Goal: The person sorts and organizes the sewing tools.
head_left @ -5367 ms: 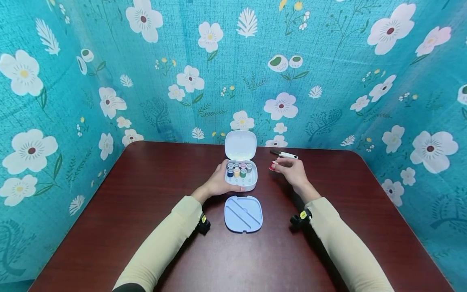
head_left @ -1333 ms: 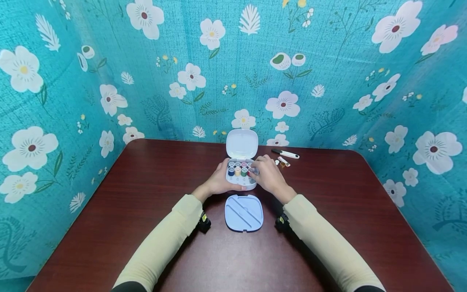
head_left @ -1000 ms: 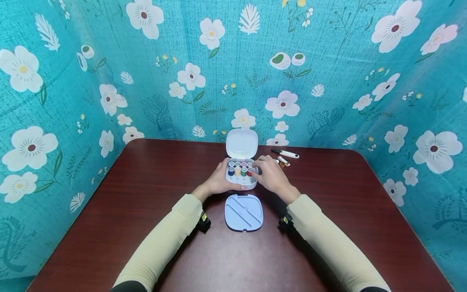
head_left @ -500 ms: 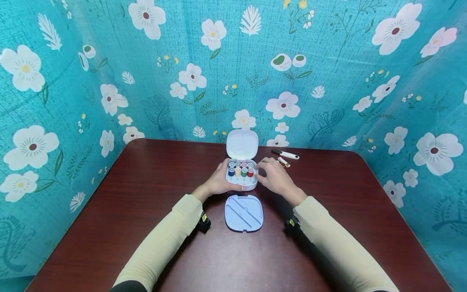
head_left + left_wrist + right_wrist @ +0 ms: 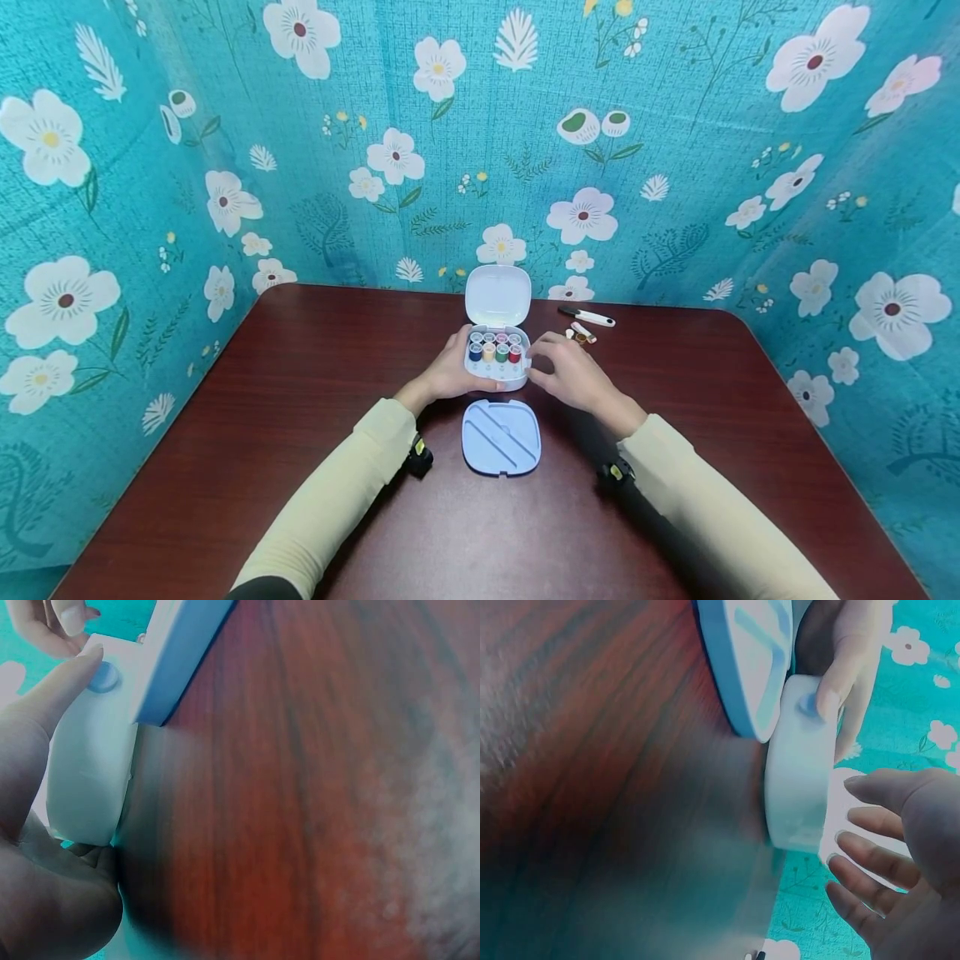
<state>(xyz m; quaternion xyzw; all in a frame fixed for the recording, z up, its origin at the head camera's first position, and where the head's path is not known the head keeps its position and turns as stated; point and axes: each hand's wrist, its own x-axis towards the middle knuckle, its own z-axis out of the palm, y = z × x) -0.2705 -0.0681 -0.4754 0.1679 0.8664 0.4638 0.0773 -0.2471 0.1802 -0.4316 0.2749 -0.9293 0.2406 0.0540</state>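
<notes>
- Head view shows your white box (image 5: 516, 383) on the dark table (image 5: 300, 433), its lid (image 5: 497, 295) raised at the back.
- Your left hand (image 5: 450, 372) grips the box from its left side, thumb on the front wall.
- Your right hand (image 5: 572, 373) is just beside the box's right edge; its own wrist view shows thumb and fingers apart, holding nothing. Whether a fingertip touches the wall, I cannot tell.
- Thread spools (image 5: 502, 354) fill two rows of four inside the box, the front row dark blue, cream, green and red.
- You seem to be at the end of seating spools, since both rows look complete.
- Next, judging by what lies loose, you probably need a fine right-hand pinch for the small pieces (image 5: 585, 332) or the black-and-white tool (image 5: 596, 318), with your left steadying the box.
- Flat in front lies the blue tray (image 5: 501, 438), perhaps meant to go in above the spools.
</notes>
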